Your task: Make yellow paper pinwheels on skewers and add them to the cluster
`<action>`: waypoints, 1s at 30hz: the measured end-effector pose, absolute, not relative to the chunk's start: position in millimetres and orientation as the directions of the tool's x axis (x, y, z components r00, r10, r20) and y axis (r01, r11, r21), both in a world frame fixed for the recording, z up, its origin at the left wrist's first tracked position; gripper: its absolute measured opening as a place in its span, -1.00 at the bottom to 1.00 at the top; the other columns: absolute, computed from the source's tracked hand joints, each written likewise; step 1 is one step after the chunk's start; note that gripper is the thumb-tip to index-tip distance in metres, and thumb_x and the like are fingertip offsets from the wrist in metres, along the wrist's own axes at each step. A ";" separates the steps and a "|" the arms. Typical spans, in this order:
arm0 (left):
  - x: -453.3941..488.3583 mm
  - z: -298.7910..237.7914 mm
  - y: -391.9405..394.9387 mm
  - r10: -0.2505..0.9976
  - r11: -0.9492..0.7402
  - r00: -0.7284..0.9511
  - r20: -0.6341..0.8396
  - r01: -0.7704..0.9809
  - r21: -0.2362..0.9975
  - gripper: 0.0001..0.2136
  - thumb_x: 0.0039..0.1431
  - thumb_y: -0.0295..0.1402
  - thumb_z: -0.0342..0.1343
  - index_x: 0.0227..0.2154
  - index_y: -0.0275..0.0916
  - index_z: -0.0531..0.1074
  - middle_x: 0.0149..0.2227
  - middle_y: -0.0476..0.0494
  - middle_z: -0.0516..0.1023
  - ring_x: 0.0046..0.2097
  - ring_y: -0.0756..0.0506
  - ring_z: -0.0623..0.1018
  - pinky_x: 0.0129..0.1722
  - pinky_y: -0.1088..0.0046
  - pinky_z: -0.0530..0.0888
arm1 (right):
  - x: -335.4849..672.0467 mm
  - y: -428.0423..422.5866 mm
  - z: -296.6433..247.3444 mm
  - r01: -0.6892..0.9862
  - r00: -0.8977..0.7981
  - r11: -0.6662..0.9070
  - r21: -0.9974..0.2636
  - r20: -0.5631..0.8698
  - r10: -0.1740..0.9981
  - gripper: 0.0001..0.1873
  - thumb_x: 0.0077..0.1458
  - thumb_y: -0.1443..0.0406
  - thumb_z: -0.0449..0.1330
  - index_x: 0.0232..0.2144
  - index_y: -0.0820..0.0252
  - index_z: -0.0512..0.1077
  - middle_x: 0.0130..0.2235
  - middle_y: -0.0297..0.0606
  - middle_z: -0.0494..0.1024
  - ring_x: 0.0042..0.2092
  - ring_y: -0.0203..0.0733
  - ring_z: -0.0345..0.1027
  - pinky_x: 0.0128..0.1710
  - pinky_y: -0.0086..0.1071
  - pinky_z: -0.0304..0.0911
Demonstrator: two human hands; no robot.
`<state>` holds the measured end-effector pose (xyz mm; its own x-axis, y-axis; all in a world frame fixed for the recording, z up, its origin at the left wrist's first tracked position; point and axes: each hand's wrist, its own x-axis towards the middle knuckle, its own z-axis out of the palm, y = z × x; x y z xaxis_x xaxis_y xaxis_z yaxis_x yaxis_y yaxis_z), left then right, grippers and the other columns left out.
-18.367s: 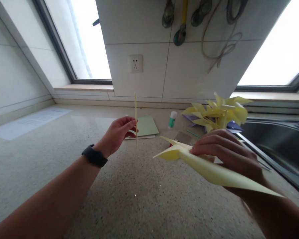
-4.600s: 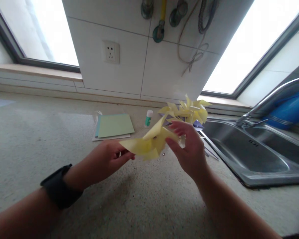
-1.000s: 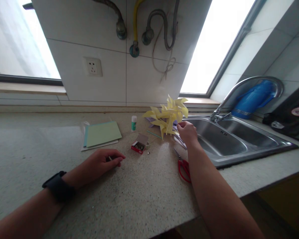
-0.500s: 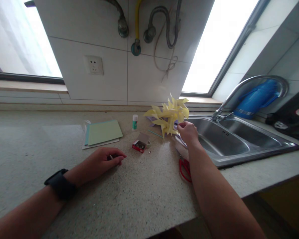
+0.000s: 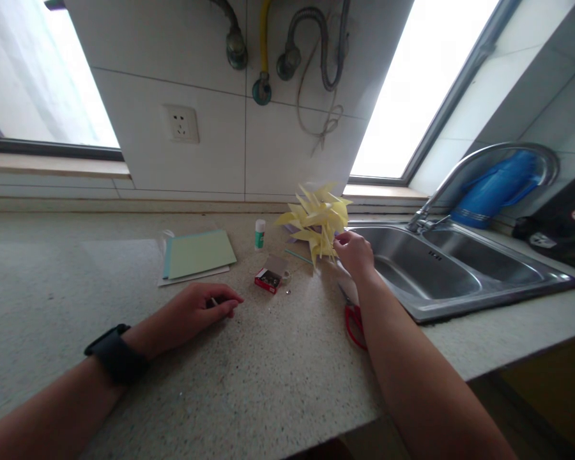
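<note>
Yellow paper pinwheels (image 5: pixel 319 214) stand in a cluster beside the sink, with bits of purple paper behind them. At their right edge my right hand (image 5: pixel 355 251) is closed in a pinch on a paper pinwheel; a speck of purple shows at the fingertips. My left hand (image 5: pixel 211 305) rests on the counter with curled fingers, and a small pale bit shows between them, too small to name. Ahead of it lies an open red box (image 5: pixel 267 282) of small metal pieces. Red-handled scissors (image 5: pixel 353 324) lie partly under my right forearm.
A glue stick (image 5: pixel 259 235) stands upright behind the box. Green and blue paper sheets (image 5: pixel 200 254) are stacked at left. The steel sink (image 5: pixel 424 265) with its tap (image 5: pixel 431 201) fills the right side. A thin green stick (image 5: pixel 298 257) lies near the pinwheels.
My right hand has shifted a little to the left, and the upper yellow pinwheels have moved left with it. My left hand has stayed in place.
</note>
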<state>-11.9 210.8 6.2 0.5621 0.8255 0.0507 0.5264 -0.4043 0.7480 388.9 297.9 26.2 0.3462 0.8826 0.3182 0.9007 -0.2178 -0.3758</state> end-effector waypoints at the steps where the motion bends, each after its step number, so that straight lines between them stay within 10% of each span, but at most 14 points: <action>1: -11.7 6.5 210.5 0.827 -0.403 0.560 0.050 0.528 0.747 -0.70 0.35 -0.07 0.09 -0.06 -0.11 0.59 -0.22 -0.05 0.67 -0.19 -0.11 0.61 -0.17 0.36 0.48 | 388.6 298.5 25.8 0.904 0.336 -0.207 -0.374 0.322 0.885 -0.65 0.32 0.15 0.22 0.08 0.17 0.44 0.10 -0.13 0.51 0.02 -0.07 0.48 0.01 -0.08 0.46; 30: -10.0 11.2 208.5 0.815 -0.421 0.578 0.041 0.541 0.728 -0.67 0.36 -0.07 0.06 -0.05 -0.13 0.58 -0.20 -0.09 0.66 -0.18 -0.14 0.59 -0.17 0.34 0.48 | 388.9 299.8 23.5 0.879 0.401 -0.292 -0.377 0.253 0.881 -0.66 0.32 0.16 0.22 0.07 0.15 0.45 0.10 -0.14 0.51 0.02 -0.07 0.48 0.00 -0.10 0.46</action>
<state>-10.0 208.5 11.2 0.5778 0.8151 0.0414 0.5411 -0.4205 0.7283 388.9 299.8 23.5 0.4008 0.8806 0.2528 0.8789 -0.2917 -0.3775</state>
